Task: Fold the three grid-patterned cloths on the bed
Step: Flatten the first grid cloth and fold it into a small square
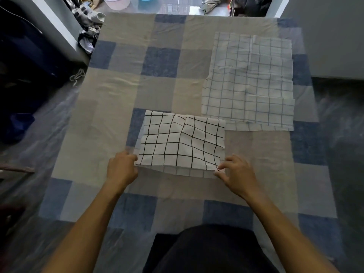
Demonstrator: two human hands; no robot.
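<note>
The left hand is gripping the lower left corner of the black-grid cloth, fingers curled around its edge. The right hand is pinching the lower right corner between thumb and fingertips. That cloth is lying doubled over in the centre of the frame on the checked bedspread. A paler grid cloth is lying spread flat toward the upper right, its lower left edge just beside the folded one.
</note>
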